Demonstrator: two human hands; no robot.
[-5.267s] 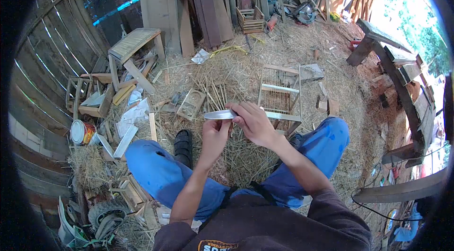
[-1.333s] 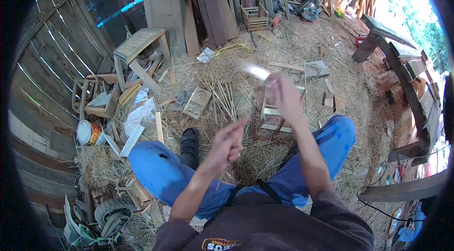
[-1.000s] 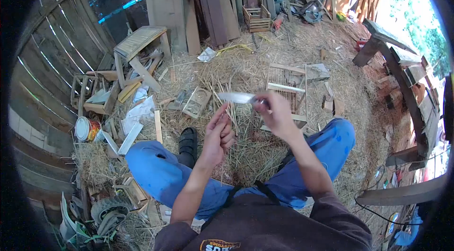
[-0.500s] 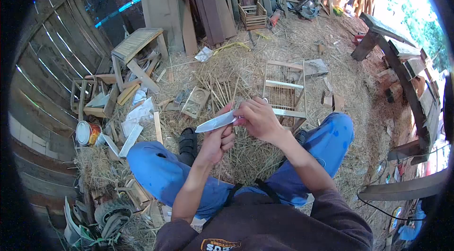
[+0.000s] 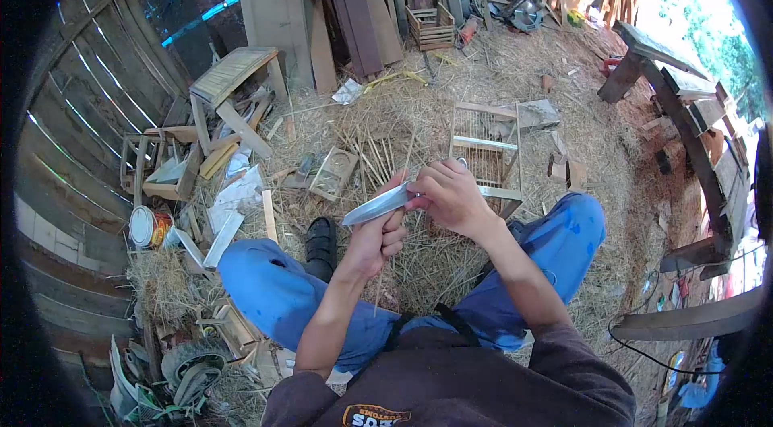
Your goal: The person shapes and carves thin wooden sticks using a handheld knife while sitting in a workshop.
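Over the lap, between the blue knees: that's where the work is, so I'll place everything off the knife (image 5: 375, 206).
Left hand (image 5: 376, 235): curled shut around a thin bamboo stick (image 5: 403, 175), right under the knife; the stick pokes up past the blade and its lower end hangs below the fist.
Right hand (image 5: 452, 198): fingers wrapped tight on the knife's handle end, blade pointing off to my left and lying across the stick just above the left fist.
Step in hand: looks to me like a shaving stroke on the stick, blade set at the start of the cut.
Next move: I'd guess a push of the blade up along the stick, away from the body, with the left fist kept below the edge so no fingers get nicked.
Just below the knife: a black sandal (image 5: 320, 244) on the straw.
Just beyond the knife: a slatted wooden frame (image 5: 485, 149) and a loose scatter of more sticks (image 5: 366, 155).
Left of the knife, further out: a tin can (image 5: 148, 226) and a small wooden stool (image 5: 231, 77).
Far beyond the knife: a little crate (image 5: 431, 27) against leaning planks.
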